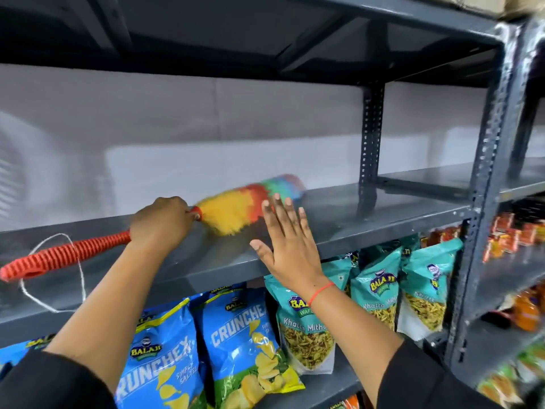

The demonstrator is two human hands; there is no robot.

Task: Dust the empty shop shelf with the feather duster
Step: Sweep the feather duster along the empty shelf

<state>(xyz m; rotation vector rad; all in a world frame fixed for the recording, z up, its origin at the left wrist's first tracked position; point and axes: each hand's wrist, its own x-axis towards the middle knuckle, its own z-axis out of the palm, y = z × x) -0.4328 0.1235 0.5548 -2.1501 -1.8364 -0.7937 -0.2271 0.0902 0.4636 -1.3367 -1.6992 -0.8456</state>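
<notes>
The feather duster has a fluffy head of yellow, red, green and blue and a ribbed red handle with a white string loop at its end. Its head lies on the bare grey metal shelf, blurred at the tip. My left hand is shut around the handle just behind the head. My right hand is raised in front of the shelf's front edge with its palm toward the shelf and its fingers spread, holding nothing. It hides part of the duster's head.
Below the bare shelf stand blue Crunchex chip bags and teal Balaji snack bags. A perforated grey upright stands at the shelf's back and another upright at the front right. Orange and red packets fill the neighbouring rack.
</notes>
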